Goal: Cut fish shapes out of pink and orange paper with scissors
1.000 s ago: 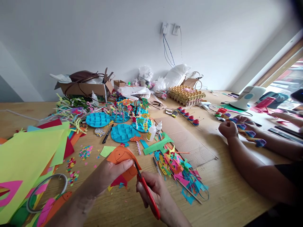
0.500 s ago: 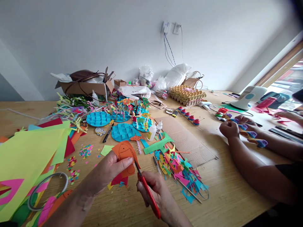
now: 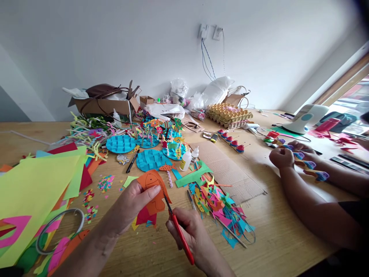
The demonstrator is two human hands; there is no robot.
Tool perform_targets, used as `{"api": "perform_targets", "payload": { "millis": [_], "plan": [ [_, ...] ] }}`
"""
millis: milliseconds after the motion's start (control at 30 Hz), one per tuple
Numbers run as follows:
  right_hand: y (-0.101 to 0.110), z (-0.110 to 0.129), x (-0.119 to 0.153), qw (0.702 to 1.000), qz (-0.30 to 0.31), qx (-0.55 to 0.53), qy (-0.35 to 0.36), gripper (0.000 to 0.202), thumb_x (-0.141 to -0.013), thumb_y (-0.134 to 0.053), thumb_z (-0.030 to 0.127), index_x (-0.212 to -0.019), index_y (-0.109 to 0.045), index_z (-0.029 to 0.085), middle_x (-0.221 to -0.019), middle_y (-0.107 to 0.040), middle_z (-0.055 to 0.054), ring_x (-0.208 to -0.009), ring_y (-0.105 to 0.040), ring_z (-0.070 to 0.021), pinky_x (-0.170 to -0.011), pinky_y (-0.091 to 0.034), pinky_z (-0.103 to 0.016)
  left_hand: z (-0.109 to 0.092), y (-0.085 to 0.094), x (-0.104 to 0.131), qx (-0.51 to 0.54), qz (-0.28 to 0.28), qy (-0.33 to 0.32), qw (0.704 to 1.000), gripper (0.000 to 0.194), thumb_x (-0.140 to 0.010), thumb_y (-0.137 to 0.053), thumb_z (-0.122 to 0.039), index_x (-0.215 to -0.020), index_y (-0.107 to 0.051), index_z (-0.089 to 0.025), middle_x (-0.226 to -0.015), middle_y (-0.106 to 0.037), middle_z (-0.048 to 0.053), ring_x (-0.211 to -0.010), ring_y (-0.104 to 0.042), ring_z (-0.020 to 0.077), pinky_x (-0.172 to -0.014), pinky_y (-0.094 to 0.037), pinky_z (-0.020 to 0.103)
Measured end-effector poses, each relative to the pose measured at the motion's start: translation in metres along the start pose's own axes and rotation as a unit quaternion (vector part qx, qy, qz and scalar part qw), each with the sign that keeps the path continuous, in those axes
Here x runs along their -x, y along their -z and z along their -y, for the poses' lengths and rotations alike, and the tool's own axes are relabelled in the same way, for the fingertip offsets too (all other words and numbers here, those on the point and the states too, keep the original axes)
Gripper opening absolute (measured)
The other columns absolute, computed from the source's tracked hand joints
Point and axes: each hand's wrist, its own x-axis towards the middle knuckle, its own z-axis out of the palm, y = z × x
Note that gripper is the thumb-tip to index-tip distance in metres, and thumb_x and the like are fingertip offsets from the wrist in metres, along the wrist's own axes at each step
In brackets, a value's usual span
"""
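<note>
My left hand (image 3: 141, 200) pinches a piece of orange paper (image 3: 150, 180) with a fish drawn on it in black line. In my right hand (image 3: 188, 227) are red-handled scissors (image 3: 181, 235), their dark blades at the right edge of the orange paper, where a cut strip curls away. Under the paper lie red scraps (image 3: 144, 218) on the table. Just beyond my hands is a blue round base (image 3: 152, 159), and a spotted orange paper fish (image 3: 166, 168) on a twisted pink stem lies at its edge.
Colourful paper scraps (image 3: 215, 202) and brown cardboard (image 3: 230, 173) lie to the right. Glue bottles (image 3: 185, 160) stand behind. Coloured sheets (image 3: 37, 184) and a tape roll (image 3: 40, 246) are on the left. At far right, another person's hands (image 3: 284, 157) hold a painted egg-carton strip (image 3: 309, 164).
The view has shifted slightly. The scissors' blades have moved a little relative to the orange paper, which stays in my left hand. The other person's hands are nearly unmoved.
</note>
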Motion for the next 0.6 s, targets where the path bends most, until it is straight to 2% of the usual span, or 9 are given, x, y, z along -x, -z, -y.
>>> {"api": "perform_targets", "payload": {
  "millis": [133,333,467,600],
  "plan": [
    [-0.003,-0.006,0.001,0.999,0.001,-0.05,-0.011,0.044,-0.083,-0.049,0.052,-0.055,-0.038,0.019,-0.046,-0.034,0.006,-0.041,-0.03,-0.0069,-0.038,-0.021,-0.019,0.0,-0.006,-0.001,0.042,-0.033,0.015,0.998,0.013,-0.068,-0.069,-0.029,-0.066,-0.065,-0.017,-0.058,-0.065,-0.001,-0.051,-0.056,0.0125,-0.051,-0.046,0.021],
    [-0.013,-0.009,0.0,0.986,0.005,-0.167,-0.028,0.054,-0.076,-0.044,0.069,-0.059,-0.043,0.018,-0.039,-0.038,0.006,-0.032,-0.028,-0.0058,-0.034,-0.022,-0.018,0.003,-0.016,0.002,0.071,-0.067,0.009,0.995,0.013,-0.065,-0.071,-0.025,-0.066,-0.063,-0.016,-0.058,-0.064,-0.003,-0.052,-0.056,0.0108,-0.052,-0.046,0.02],
    [-0.019,-0.009,-0.001,0.979,-0.01,-0.204,-0.015,0.053,-0.076,-0.045,0.069,-0.06,-0.044,0.018,-0.038,-0.038,0.006,-0.033,-0.029,-0.0063,-0.035,-0.023,-0.018,0.008,-0.021,0.002,0.077,-0.105,0.002,0.991,0.016,-0.063,-0.073,-0.025,-0.064,-0.061,-0.016,-0.055,-0.061,-0.004,-0.05,-0.053,0.0098,-0.05,-0.045,0.019],
    [-0.021,-0.01,-0.002,0.979,-0.018,-0.204,-0.008,0.053,-0.077,-0.044,0.069,-0.06,-0.044,0.018,-0.039,-0.038,0.006,-0.033,-0.028,-0.0063,-0.036,-0.023,-0.018,0.009,-0.024,0.001,0.082,-0.111,0.007,0.99,0.018,-0.06,-0.073,-0.027,-0.065,-0.061,-0.015,-0.057,-0.061,-0.003,-0.051,-0.054,0.0112,-0.05,-0.046,0.02]
  ]
}}
